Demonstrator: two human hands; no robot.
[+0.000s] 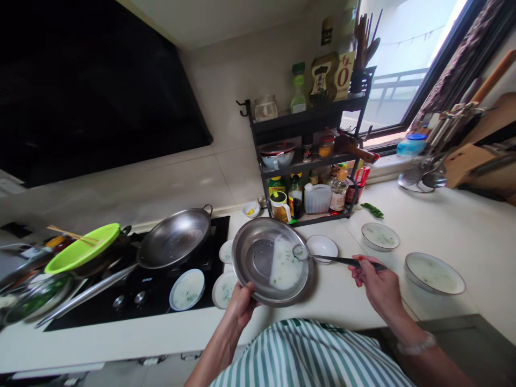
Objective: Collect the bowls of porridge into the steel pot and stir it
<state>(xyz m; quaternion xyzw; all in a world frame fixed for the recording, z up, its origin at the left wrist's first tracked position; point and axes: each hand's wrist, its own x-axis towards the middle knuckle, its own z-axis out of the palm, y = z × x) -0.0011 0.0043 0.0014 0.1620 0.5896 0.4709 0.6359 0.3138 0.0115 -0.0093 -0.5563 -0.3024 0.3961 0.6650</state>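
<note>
A steel basin (258,252) is tilted to the right, with milky soup and green bits (286,269) pooled in its right side. My left hand (242,305) is closed on the basin's near rim. In my right hand (374,287) is the dark handle of a ladle (342,260), whose round head reaches into the basin at the soup's edge. A white bowl (322,246) sits just behind the ladle's handle, partly covered by it. Small bowls of soup (224,290) stand left of the basin, partly hidden by it. Two more soup bowls, one small (380,236) and one larger (434,273), stand to the right.
A wok (177,236) rests on the black hob (149,293), its long handle pointing to the front left. One soup bowl (187,290) stands at the hob's edge. A green colander (86,247) is farther left. Behind the basin rises a black rack (306,121) of bottles and jars.
</note>
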